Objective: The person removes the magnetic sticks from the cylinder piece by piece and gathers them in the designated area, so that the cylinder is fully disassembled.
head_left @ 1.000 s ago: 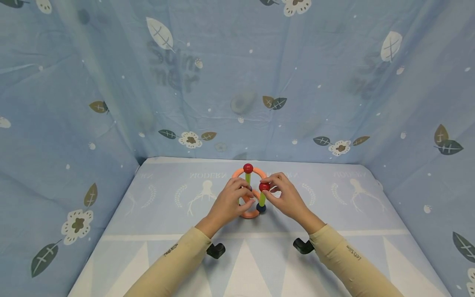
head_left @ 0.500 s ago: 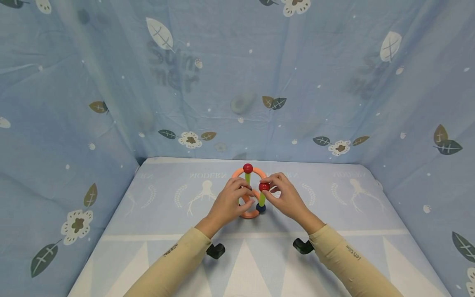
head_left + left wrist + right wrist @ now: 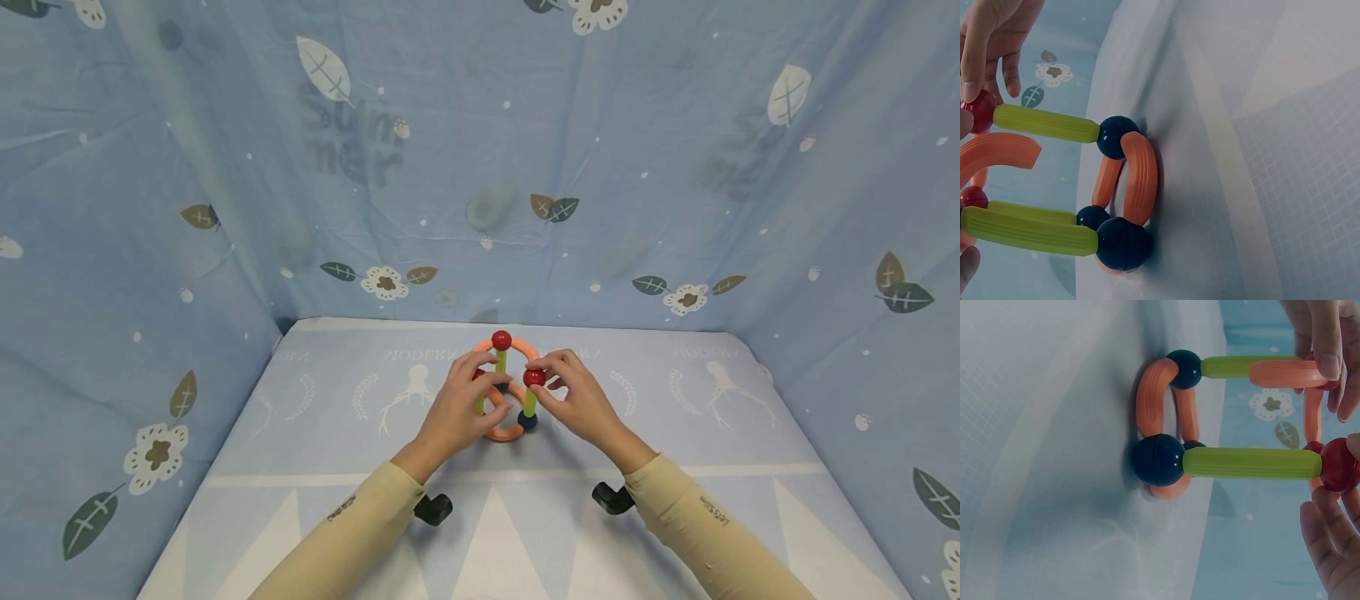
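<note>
Item 1: ball-and-rod frame [image 3: 501,362], one; it is standing upright on the patterned surface [image 3: 690,433], toward the far side, between your two hands.

Item 2: navy balls [image 3: 1159,460], three; they are forming the foot, with orange base rods [image 3: 1141,181] curving between them in a ring.

Item 3: green rods [image 3: 1252,463], three; they are rising from the navy balls, each carrying a red ball.

Item 4: upper orange rods [image 3: 527,348]; they are arching from the rear red ball [image 3: 502,340] toward the front.

Item 5: front right red ball [image 3: 534,377]; your right hand [image 3: 579,402] is pinching it between thumb and fingers.

Item 6: front left red ball [image 3: 1333,385]; your left hand [image 3: 460,406] is partly covering it.

Item 7: free-ended orange rod [image 3: 1285,374]; your left hand is pinching its near end at that ball, while the other end is projecting unattached. Whether the rod is seated on the ball you cannot tell.

Item 8: beige sleeves [image 3: 712,525], two; they are covering your forearms, with dark fittings [image 3: 613,498] showing below the cuffs.

Item 9: blue leaf-and-flower cloth [image 3: 450,150]; it is hanging behind and at both sides.
</note>
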A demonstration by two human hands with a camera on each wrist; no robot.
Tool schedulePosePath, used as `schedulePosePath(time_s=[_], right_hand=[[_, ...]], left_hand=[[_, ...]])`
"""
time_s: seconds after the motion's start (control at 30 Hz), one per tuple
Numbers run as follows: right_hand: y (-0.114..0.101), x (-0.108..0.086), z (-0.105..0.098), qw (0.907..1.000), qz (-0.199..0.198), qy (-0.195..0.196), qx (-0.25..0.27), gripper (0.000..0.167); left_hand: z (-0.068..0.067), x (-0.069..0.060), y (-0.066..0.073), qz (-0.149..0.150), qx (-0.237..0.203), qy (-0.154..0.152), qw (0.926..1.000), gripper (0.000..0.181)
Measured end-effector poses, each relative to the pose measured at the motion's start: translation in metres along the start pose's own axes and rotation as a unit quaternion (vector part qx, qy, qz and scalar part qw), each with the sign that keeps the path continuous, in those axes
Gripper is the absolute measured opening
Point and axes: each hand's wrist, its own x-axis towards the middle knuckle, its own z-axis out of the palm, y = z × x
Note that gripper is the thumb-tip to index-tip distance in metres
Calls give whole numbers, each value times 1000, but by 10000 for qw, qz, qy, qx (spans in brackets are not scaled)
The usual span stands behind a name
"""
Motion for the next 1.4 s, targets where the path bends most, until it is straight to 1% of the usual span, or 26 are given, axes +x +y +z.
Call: schedulePosePath(time_s=[0.17,0.3,0.37,0.57,0.7,0.83,0.93,1.1,1.17,1.27,1.4], right_hand=[[-1,-2,-1,10000,-16,66,11,35],[-1,-3,-3,9999,-12,124,38,44],[0,-4,-4,9999,14,145,78,50],[6,-9,-7,9992,358,140,109,59],[14,-15,-6,9984,554,128,18,62],[24,-21,-2,9969,779,52,-24,62],[31,-26,2,9963,860,2,55,60],[40,-34,12,9954,951,-37,149,57],[43,-37,16,9945,1038,-94,136,56],[47,-41,23,9925,1195,-232,93,55],[50,-44,32,9878,1507,-376,55,53]], left_hand=[[-2,-2,-2,-135,-56,46,9999,44],[-5,-5,-5,-210,-27,80,9997,57],[-7,-7,-7,-293,-45,100,9995,64],[-10,-14,-12,-692,-136,156,9974,87],[-10,-20,-18,-910,-225,195,9954,95],[-9,-29,-26,-1199,-427,134,9918,95],[-7,-36,-30,-1367,-530,58,9892,91],[-3,-44,-35,-1434,-627,-31,9877,86],[-2,-46,-36,-1521,-676,-103,9860,84],[1,-50,-38,-1752,-780,-219,9812,80],[7,-54,-43,-2068,-942,-409,9730,72]])
